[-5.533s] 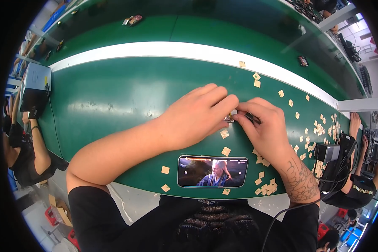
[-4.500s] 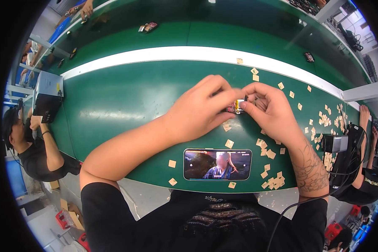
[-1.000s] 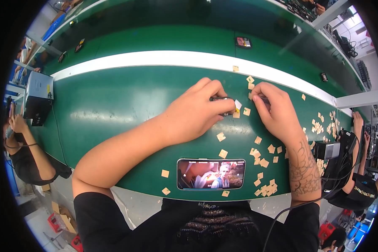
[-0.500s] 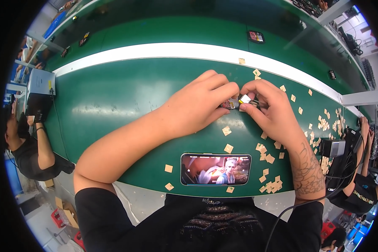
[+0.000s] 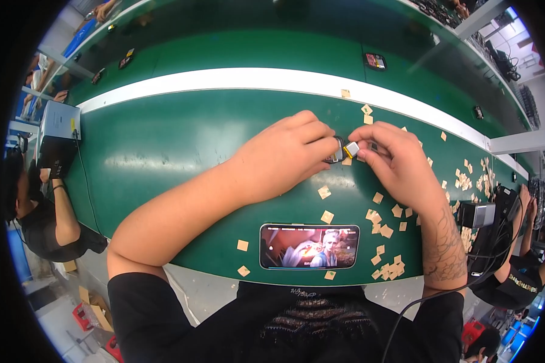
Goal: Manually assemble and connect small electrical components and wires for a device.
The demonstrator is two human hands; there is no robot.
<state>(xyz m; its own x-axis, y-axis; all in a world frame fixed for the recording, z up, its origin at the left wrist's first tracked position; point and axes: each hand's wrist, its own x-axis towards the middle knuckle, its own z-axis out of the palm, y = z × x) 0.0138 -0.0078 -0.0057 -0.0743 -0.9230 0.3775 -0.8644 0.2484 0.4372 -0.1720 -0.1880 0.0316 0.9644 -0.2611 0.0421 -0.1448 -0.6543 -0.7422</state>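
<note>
My left hand (image 5: 290, 151) is closed round a small black device casing (image 5: 338, 156), and a bit of its inside shows between the fingers. Most of that casing is hidden behind the fingers. Just to its right, my right hand (image 5: 399, 163) pinches a small silver battery (image 5: 354, 149) with a yellow edge between thumb and forefinger. The battery is tilted and sits right beside the casing's rim; whether a wire joins them I cannot tell. Small beige square pads (image 5: 324, 192) lie scattered on the green table (image 5: 163, 133) around my right hand.
A phone (image 5: 309, 246) playing a video lies near the front edge. Beyond a white ledge (image 5: 224, 78), open devices (image 5: 375, 61) rest on a green belt. A grey box (image 5: 60, 124) stands far left, a metal block (image 5: 477, 215) at right. Other people sit at both sides.
The battery has turned to a more tilted position beside the casing, and my right fingers have shifted on it. My left hand has moved slightly lower. Devices on the belt have moved slightly right.
</note>
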